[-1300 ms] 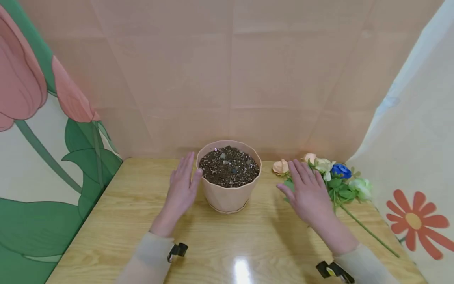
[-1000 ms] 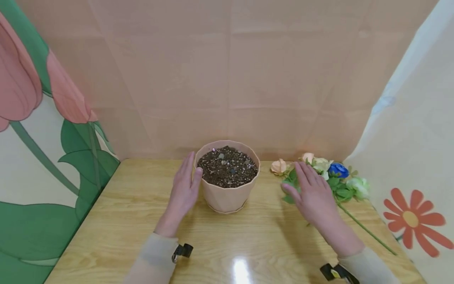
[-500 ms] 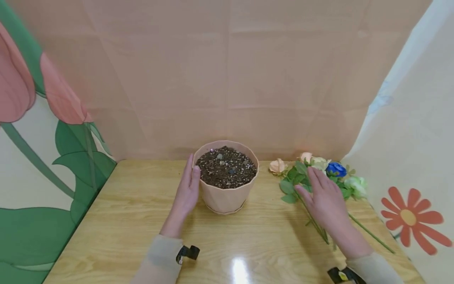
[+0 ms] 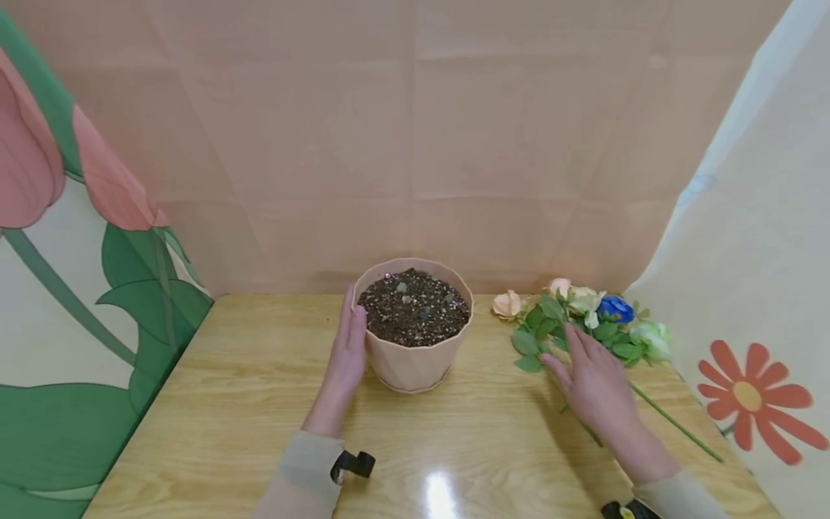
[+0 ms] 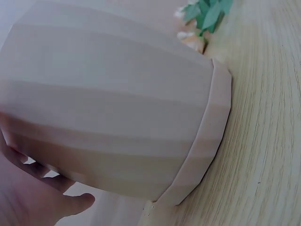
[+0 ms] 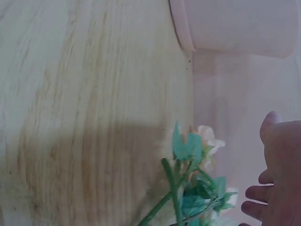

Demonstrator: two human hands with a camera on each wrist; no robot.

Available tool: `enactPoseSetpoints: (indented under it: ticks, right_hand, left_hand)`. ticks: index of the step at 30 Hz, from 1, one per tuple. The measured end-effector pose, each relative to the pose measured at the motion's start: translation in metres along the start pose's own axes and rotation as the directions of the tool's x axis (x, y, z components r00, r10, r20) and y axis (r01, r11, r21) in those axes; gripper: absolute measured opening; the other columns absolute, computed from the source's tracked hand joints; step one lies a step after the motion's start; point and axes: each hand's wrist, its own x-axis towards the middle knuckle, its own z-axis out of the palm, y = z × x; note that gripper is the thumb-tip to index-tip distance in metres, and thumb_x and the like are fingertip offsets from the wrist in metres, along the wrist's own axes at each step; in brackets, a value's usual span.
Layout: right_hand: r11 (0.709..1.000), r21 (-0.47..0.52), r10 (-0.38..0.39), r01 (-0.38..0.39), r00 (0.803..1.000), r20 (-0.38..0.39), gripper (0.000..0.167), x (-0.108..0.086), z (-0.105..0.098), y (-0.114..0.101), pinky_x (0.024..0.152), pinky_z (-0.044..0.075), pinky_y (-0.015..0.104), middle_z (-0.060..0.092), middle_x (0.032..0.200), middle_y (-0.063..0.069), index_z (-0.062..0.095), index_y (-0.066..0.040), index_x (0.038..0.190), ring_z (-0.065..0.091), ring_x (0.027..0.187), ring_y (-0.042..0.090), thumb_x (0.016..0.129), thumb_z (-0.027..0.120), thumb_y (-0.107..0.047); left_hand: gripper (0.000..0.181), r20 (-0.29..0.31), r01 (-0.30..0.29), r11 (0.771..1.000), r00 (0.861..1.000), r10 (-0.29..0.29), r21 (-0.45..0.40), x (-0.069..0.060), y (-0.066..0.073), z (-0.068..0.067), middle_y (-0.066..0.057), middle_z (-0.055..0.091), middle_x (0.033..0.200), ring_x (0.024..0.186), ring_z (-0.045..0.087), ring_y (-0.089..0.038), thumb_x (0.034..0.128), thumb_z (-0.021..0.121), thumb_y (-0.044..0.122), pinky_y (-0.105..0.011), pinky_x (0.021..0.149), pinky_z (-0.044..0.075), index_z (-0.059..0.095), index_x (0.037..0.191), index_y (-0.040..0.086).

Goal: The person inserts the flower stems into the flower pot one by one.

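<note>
Green-stemmed flowers [image 4: 606, 333] are lying below right hand [image 4: 599, 389] (the nearer), long axes pointing forward; its fingers hovering uncurled; left hand [image 4: 346, 353] touching pot [image 4: 415, 364], fingers straight.

Pink pot [image 4: 415, 364], blue flower [image 4: 616, 308], wood-grained table [image 4: 253, 375]

free lane across tabletop [image 4: 486, 396] between pot [image 4: 415, 366] and flowers [image 4: 606, 331], backdrop [image 4: 408, 144] blocking the rear

Pot [image 4: 415, 364]: pale pink, faceted, upright on the desk [image 4: 194, 432]
Soil [image 4: 415, 310]: dark, white-flecked, inside the pot below its rim
Flowers [image 4: 586, 298]: peach, cream, blue, greenish-white, lying bunched right of the pot
</note>
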Motion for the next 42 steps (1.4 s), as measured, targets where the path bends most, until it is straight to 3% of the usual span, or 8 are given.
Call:
enactPoseSetpoints:
  ticks: [10, 15, 20, 29, 33, 39, 42]
  right_hand:
    - [1.0, 0.0, -0.011, 0.011, 1.0, 0.02, 0.082, 0.004, 0.018, 0.017, 0.111, 0.037, 0.081, 0.046, 0.152, 0.047, 0.033, 0.013, 0.166, 0.046, 0.136, 0.069, 0.114, 0.061, -0.044]
    - [1.0, -0.002, -0.022, 0.022, 0.999, 0.028, 0.08, 0.009, 0.026, 0.025, 0.108, 0.041, 0.081, 0.051, 0.147, 0.048, 0.037, 0.015, 0.163, 0.05, 0.131, 0.069, 0.114, 0.064, -0.042]
    - [1.0, 0.008, -0.007, 0.006, 0.997, 0.074, 0.078, 0.015, 0.033, 0.027, 0.106, 0.044, 0.079, 0.053, 0.144, 0.047, 0.04, 0.015, 0.161, 0.053, 0.128, 0.069, 0.113, 0.064, -0.042]
    - [1.0, -0.018, 0.027, -0.025, 0.99, 0.136, 0.079, 0.023, 0.038, 0.029, 0.099, 0.05, 0.077, 0.06, 0.134, 0.046, 0.043, 0.016, 0.159, 0.058, 0.121, 0.067, 0.114, 0.061, -0.047]
    - [1.0, -0.007, 0.023, -0.022, 0.989, 0.145, 0.074, 0.025, 0.04, 0.03, 0.097, 0.052, 0.076, 0.07, 0.119, 0.036, 0.05, 0.016, 0.154, 0.062, 0.118, 0.065, 0.112, 0.066, -0.043]
    - [1.0, 0.003, -0.011, 0.011, 0.992, 0.127, 0.064, 0.025, 0.046, 0.036, 0.073, 0.059, 0.065, 0.072, 0.093, 0.014, 0.058, 0.013, 0.149, 0.071, 0.081, 0.04, 0.107, 0.077, -0.031]
    - [0.999, 0.003, -0.034, 0.034, 0.993, 0.11, 0.056, 0.026, 0.048, 0.038, 0.068, 0.059, 0.062, 0.071, 0.092, 0.014, 0.064, 0.01, 0.144, 0.07, 0.078, 0.036, 0.104, 0.08, -0.025]
  left_hand:
    - [0.06, -0.007, 0.021, 1.0, 1.0, -0.021, -0.003, -0.002, -0.003, 0.005, 0.002, 0.009, 0.185, 0.167, 0.014, -0.039, 0.1195, 0.025, 0.055, -0.072, 0.129, 0.012, 0.009, 0.177, 0.047]
    - [0.06, 0.005, -0.007, 1.0, 1.0, 0.007, -0.007, 0.001, -0.003, 0.006, 0.003, 0.008, 0.185, 0.168, 0.013, -0.037, 0.1202, 0.024, 0.052, -0.069, 0.131, 0.011, 0.008, 0.178, 0.044]
    - [0.06, 0.005, -0.028, 1.0, 1.0, 0.028, 0.002, 0.003, -0.004, 0.005, 0.001, 0.009, 0.185, 0.167, 0.013, -0.038, 0.1208, 0.024, 0.05, -0.068, 0.131, 0.011, 0.007, 0.178, 0.041]
    - [0.06, -0.017, -0.008, 1.0, 1.0, 0.008, 0.006, 0.002, -0.004, 0.004, 0.001, 0.011, 0.184, 0.167, 0.016, -0.039, 0.1201, 0.025, 0.052, -0.07, 0.13, 0.013, 0.01, 0.177, 0.046]
    - [0.06, -0.022, -0.008, 1.0, 1.0, 0.008, 0.013, 0.001, -0.003, 0.003, 0.0, 0.011, 0.184, 0.166, 0.017, -0.04, 0.1199, 0.024, 0.053, -0.07, 0.13, 0.013, 0.01, 0.177, 0.045]
    - [0.06, -0.023, -0.008, 1.0, 1.0, 0.008, 0.009, 0.001, -0.001, 0.004, -0.002, 0.011, 0.184, 0.166, 0.017, -0.04, 0.1203, 0.024, 0.051, -0.07, 0.13, 0.013, 0.01, 0.178, 0.044]
    - [0.059, -0.026, -0.004, 1.0, 1.0, 0.004, 0.008, 0.001, -0.001, 0.004, -0.002, 0.011, 0.185, 0.166, 0.017, -0.041, 0.1205, 0.024, 0.05, -0.07, 0.13, 0.013, 0.01, 0.178, 0.044]
